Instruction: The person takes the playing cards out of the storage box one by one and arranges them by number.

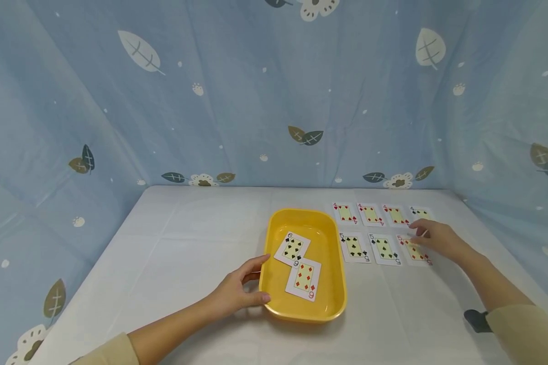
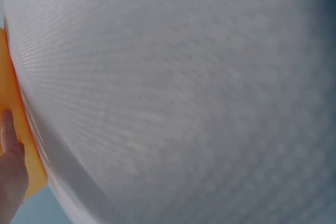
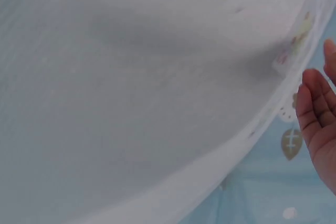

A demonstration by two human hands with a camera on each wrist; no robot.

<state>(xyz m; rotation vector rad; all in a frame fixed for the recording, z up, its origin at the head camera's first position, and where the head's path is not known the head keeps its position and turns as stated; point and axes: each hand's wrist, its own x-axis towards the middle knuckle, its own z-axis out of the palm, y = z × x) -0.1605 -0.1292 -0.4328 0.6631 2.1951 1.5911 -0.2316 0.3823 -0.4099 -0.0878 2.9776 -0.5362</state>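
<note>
My left hand grips the near left side of a yellow plastic tray, thumb and index fingertip at the rim and the other fingers low against the outer wall. Inside the tray lie a black six and, partly overlapping it, a six of diamonds, both face up. My right hand hovers at the right end of two card rows, thumb and fingers apart with nothing between them. Below its fingertips is a five of diamonds; just beyond, the hand partly covers a black four.
Left of the right hand, face-up cards lie in rows: red fours such as the four of hearts behind, a five of clubs and a five of spades in front. A white cloth covers the table; a blue patterned curtain hangs behind.
</note>
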